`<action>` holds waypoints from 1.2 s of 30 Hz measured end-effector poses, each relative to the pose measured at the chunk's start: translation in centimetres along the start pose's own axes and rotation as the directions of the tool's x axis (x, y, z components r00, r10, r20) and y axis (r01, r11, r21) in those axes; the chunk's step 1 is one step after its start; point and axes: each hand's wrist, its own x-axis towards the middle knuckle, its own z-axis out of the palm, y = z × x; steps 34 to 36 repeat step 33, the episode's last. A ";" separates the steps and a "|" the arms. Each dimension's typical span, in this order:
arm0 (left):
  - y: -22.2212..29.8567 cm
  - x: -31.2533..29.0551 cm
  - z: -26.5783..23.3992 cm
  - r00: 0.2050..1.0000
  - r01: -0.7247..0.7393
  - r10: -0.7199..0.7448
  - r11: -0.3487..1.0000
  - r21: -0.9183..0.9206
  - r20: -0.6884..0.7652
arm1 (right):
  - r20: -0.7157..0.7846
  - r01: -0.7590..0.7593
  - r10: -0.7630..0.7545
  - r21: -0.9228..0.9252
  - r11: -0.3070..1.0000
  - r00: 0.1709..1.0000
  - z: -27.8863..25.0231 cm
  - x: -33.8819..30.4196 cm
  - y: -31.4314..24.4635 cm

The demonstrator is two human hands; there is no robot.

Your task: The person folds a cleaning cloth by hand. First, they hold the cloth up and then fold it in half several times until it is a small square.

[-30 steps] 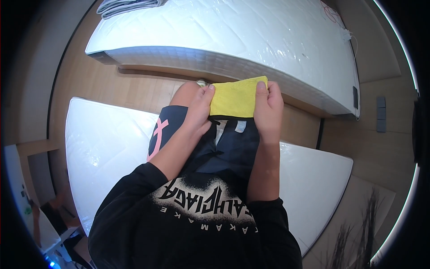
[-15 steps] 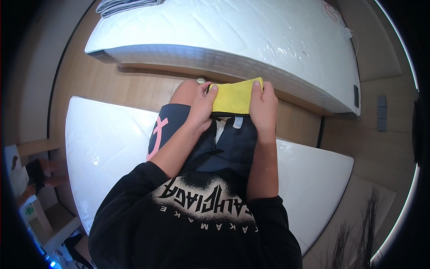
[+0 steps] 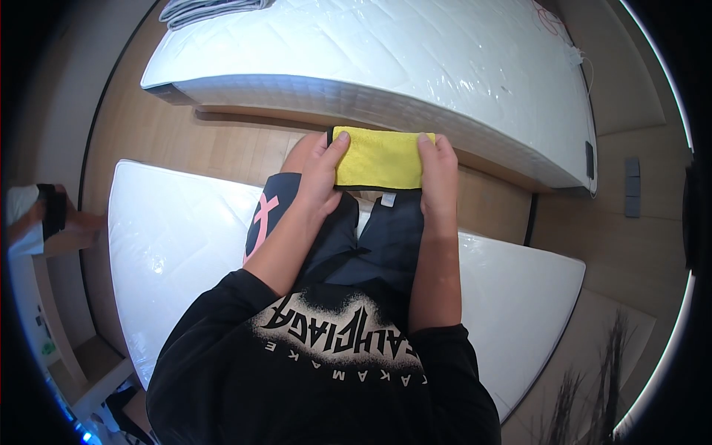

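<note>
A yellow cloth (image 3: 380, 159) with a dark edging is stretched between my two hands above my lap, folded into a small rectangle. My left hand (image 3: 322, 172) grips its left side, thumb on top and fingers underneath. At the right side, my right hand (image 3: 439, 172) holds it the same way, thumb over the yellow face. A small white tag (image 3: 388, 199) hangs below the cloth's near edge. The fingers beneath the cloth are mostly hidden. Dark shorts (image 3: 389, 237) cover my thighs just below the cloth.
I sit on a plastic-wrapped white mattress (image 3: 178, 237). Across a strip of wooden floor (image 3: 237, 141) stands another wrapped mattress (image 3: 356, 52), with folded grey fabric (image 3: 211, 10) on its far left corner. Another person (image 3: 55, 215) is at the far left beside a shelf (image 3: 59, 319).
My left hand has moved left, drawing the cloth wider and flatter. The tag shows less below the edge. The other person at far left has moved farther away.
</note>
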 end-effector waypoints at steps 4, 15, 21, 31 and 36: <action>0.2 -0.6 0.6 0.999 -0.039 0.039 0.997 0.072 -0.006 | -0.036 0.061 -0.082 -0.401 0.914 0.996 1.4 -0.9 -1.6; -0.6 -1.8 1.5 0.974 -0.224 0.228 0.962 0.155 -0.009 | -0.184 0.062 -0.268 -0.708 0.704 0.946 2.9 -1.5 -1.5; -1.3 -1.8 0.9 0.934 -0.351 0.351 0.874 0.336 0.063 | -0.181 0.062 -0.334 -0.796 0.602 0.925 3.3 -1.7 -1.1; 0.3 -1.5 1.4 0.941 -0.303 0.337 0.784 0.542 0.039 | -0.066 0.199 -0.316 -0.650 0.733 0.947 3.5 -1.8 -0.5; 0.2 -1.4 1.3 0.928 -0.321 0.368 0.725 0.609 0.051 | -0.089 0.172 -0.322 -0.698 0.695 0.943 3.8 -1.8 -0.3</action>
